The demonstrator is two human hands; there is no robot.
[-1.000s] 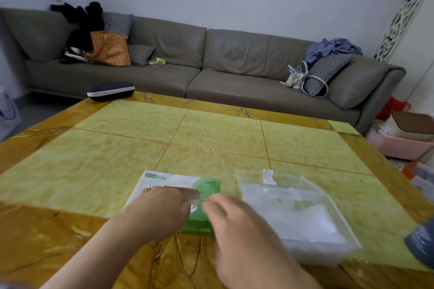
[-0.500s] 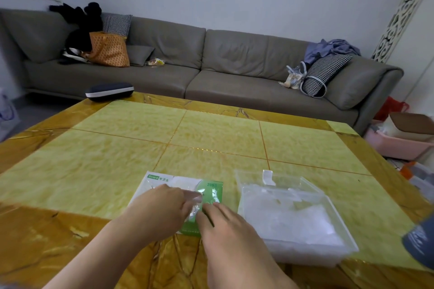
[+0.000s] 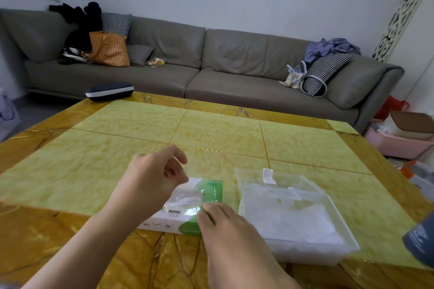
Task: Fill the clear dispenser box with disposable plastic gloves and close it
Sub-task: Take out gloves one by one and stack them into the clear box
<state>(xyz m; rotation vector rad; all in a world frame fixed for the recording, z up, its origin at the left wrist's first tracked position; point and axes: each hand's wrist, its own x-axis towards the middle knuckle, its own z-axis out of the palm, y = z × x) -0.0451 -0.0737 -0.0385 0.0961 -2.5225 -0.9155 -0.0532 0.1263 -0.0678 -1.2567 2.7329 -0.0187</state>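
Left hand: we see our left hand (image 3: 152, 180) raised over the glove carton (image 3: 187, 209), fingers curled, pinching a thin clear glove (image 3: 185, 198)
Right hand: our right hand (image 3: 225, 230) presses the carton's green end with straight fingers
Dispenser box: the clear dispenser box (image 3: 293, 216) sits just right of the carton on the table (image 3: 211, 134), lid off, gloves inside

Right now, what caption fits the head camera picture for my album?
Left hand pulls plastic gloves from green box beside clear dispenser box.
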